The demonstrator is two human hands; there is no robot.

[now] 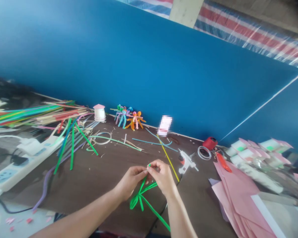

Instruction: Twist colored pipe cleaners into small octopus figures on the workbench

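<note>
Near the front of the table, my left hand (pixel 129 181) and my right hand (pixel 163 176) meet, thumbs and fingertips pinched together. Both are closed on green pipe cleaners (pixel 139 194) that are bent into loops and bunched at one point. One long green end runs down to the right, under my right wrist, and a short one points down. A small green tip shows between the fingertips of my right hand. How the strands run inside the fingers is hidden. Just beyond my right hand lies a yellow pipe cleaner (pixel 167 156).
A white glue gun (pixel 188 162) lies right of my hands. Pink sheets (pixel 234 195) and white rolls (pixel 240 145) fill the right side. Small pipe-cleaner figures (pixel 135 120) stand by the blue wall (pixel 139 66). A power strip (pixel 17 165) and bundled pipe cleaners (pixel 39 114) lie left.
</note>
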